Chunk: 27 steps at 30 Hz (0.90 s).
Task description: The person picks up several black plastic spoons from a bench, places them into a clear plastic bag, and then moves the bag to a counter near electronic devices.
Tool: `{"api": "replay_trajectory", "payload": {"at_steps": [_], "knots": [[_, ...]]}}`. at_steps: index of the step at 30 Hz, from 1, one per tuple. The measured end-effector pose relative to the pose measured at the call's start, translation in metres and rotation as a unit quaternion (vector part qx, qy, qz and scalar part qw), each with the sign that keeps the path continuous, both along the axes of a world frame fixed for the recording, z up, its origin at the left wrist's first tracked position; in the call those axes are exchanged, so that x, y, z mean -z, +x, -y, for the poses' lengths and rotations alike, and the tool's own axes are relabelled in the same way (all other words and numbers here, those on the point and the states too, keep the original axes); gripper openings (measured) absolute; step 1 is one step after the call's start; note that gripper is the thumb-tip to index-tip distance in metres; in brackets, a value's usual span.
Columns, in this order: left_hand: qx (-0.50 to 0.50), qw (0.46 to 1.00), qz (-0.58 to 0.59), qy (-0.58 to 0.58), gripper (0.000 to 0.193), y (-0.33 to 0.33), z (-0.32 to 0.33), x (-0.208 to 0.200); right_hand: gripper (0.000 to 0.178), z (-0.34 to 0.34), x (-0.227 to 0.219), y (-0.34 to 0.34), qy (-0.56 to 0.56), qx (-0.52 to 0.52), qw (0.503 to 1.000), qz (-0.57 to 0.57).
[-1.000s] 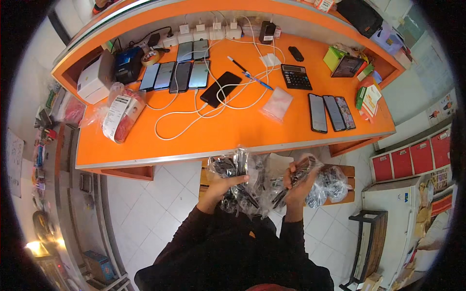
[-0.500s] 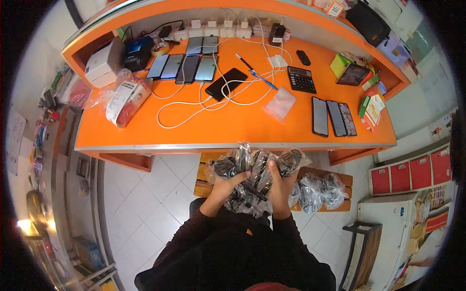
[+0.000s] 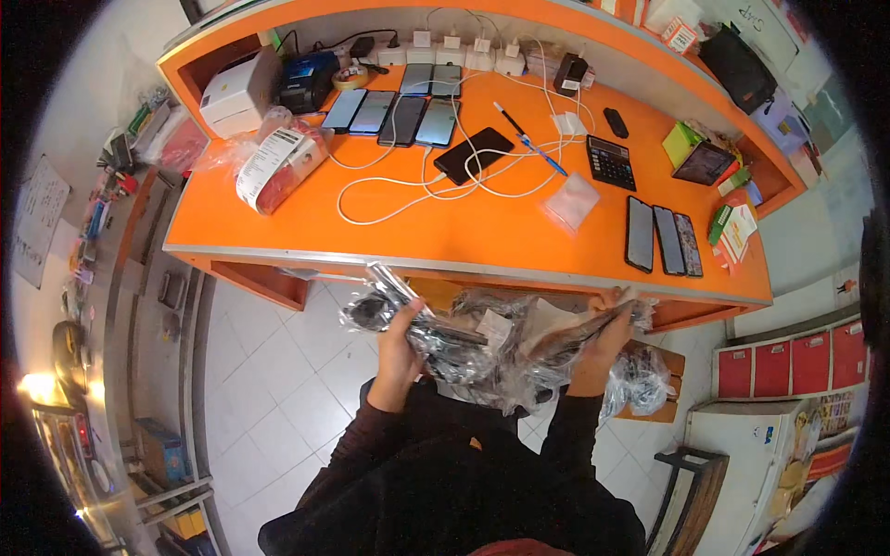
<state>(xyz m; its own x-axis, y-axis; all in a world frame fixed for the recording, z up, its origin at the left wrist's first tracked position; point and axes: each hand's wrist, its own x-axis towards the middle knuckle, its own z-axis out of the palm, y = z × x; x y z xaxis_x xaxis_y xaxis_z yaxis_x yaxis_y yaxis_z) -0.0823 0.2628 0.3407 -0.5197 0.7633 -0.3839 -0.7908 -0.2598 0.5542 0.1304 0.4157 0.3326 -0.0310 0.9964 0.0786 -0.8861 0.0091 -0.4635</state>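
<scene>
Above my lap, in front of the orange desk, I hold a spread of crinkled clear plastic bags (image 3: 464, 357) with black items in them, their kind hard to make out. My left hand (image 3: 399, 352) is closed around the left part, its thumb lying over the plastic, and dark rod-like shapes stick out past it. At the other end, my right hand (image 3: 603, 347) grips a bag with a dark item (image 3: 593, 324) showing through the film. More plastic hangs between both hands. The right fingers are partly covered by the shiny film.
On the orange desk (image 3: 306, 236) lie several phones (image 3: 401, 120), white cables (image 3: 371, 220), a calculator (image 3: 609, 162) and a bagged roll (image 3: 278, 167). A white printer (image 3: 239, 93) stands at the far left. Right of my lap, more plastic-wrapped items (image 3: 640, 382) rest on a wooden bench (image 3: 669, 360).
My hands have moved apart, the right one outward to the right, and the bunched plastic bags now stretch wide between them. The view has turned, so the desk appears tilted.
</scene>
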Motion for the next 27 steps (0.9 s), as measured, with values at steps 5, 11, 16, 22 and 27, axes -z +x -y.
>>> {"api": "replay_trajectory", "payload": {"at_steps": [5, 11, 16, 22, 27], "knots": [[0.02, 1.0, -0.014, 0.004, 0.015, -0.023, 0.006, 0.01, 0.026, -0.002, 0.008, 0.009, 0.022, -0.038, 0.999, -0.014], [0.125, 0.983, -0.113, -0.077, 0.021, -0.003, 0.004, 0.006, 0.036, 0.027, 0.045, 0.013, 0.044, -0.258, 0.964, 0.047], [0.163, 0.962, -0.208, -0.072, 0.037, 0.003, 0.005, 0.003, 0.029, 0.091, 0.024, -0.016, -0.005, -0.201, 0.869, 0.453], [0.217, 0.871, -0.438, 0.055, 0.044, 0.027, -0.002, -0.013, 0.037, 0.092, -0.01, -0.041, -0.01, -0.191, 0.869, 0.457], [0.27, 0.874, -0.403, 0.017, 0.047, 0.036, -0.002, -0.016, 0.041, 0.085, -0.014, -0.045, 0.116, -0.067, 0.825, 0.55]]}}
